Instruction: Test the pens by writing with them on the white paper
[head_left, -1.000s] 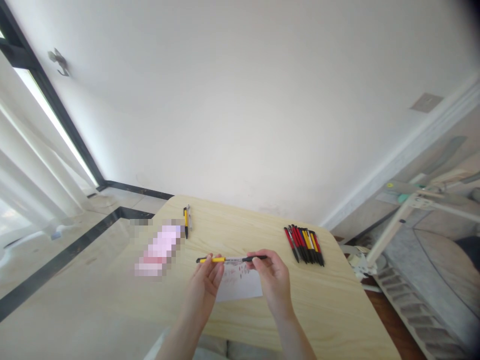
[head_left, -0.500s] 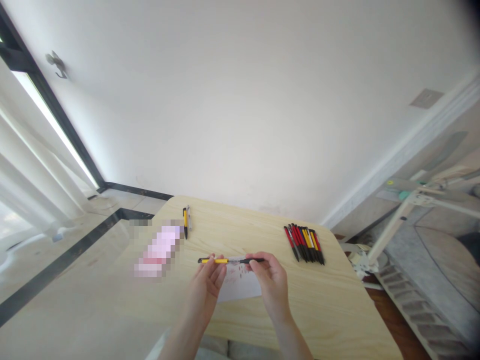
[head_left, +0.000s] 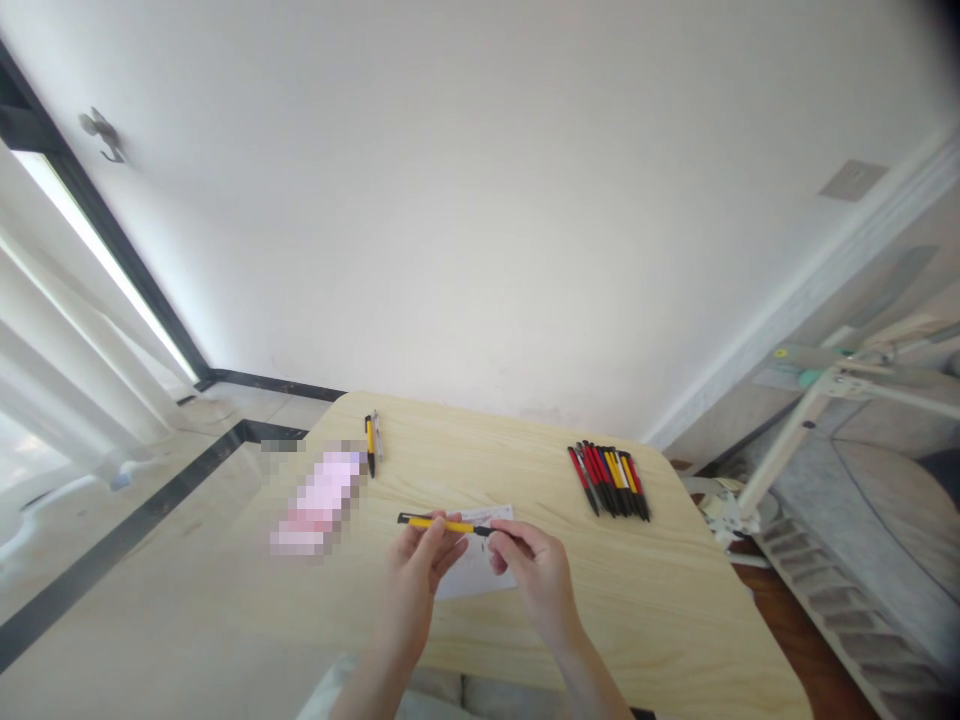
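Observation:
Between my two hands is a yellow and black pen point(head_left: 457, 526), held level above the table. My left hand point(head_left: 418, 555) grips its yellow barrel with thumb and fingers. On the other end, my right hand point(head_left: 531, 562) pinches the black grip section, which meets the yellow barrel. Beneath the hands lies a white sheet of paper point(head_left: 472, 578) with reddish scribbles, partly hidden by them. Off to the right, several red, yellow and black pens point(head_left: 609, 482) lie side by side. At the back left rest a yellow and black pen point(head_left: 370, 446) and a clear, slim pen point(head_left: 379, 437).
The light wooden table point(head_left: 645, 600) stands close to a white wall point(head_left: 495, 220). A blurred-out pink item point(head_left: 322, 500) lies at its left. Right of the table are a white metal frame point(head_left: 787, 440) and a grey cushioned seat point(head_left: 877, 500). A white curtain point(head_left: 67, 350) hangs at the left.
The pen's black grip section has come together with the yellow barrel, covering the clear part that showed between them. My right hand has moved a little left, closer to my left hand.

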